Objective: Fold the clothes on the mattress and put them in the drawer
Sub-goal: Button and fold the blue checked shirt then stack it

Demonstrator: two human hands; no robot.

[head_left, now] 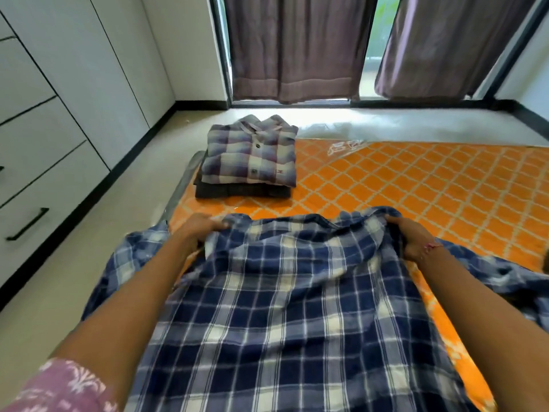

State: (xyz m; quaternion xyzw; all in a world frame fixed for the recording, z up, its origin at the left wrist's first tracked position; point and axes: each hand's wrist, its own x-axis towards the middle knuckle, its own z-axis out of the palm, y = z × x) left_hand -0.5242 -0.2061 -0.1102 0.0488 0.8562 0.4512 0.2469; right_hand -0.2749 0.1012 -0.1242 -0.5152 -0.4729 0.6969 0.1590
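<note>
Stack of folded shirts (249, 162) lies beyond your left hand (197, 230); both hands, right hand (411, 237) included, grip unfolded blue checked shirt (297, 307); drawer (32, 215) shut.

Left sleeve (64, 388) mauve, white floral print; thin red thread bracelet (432, 247) on right wrist.

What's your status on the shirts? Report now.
Left hand and right hand both gripping blue plaid shirt, spread unfolded on mattress. Folded stack ahead on mattress, nothing blocking. Drawers shut.
</note>
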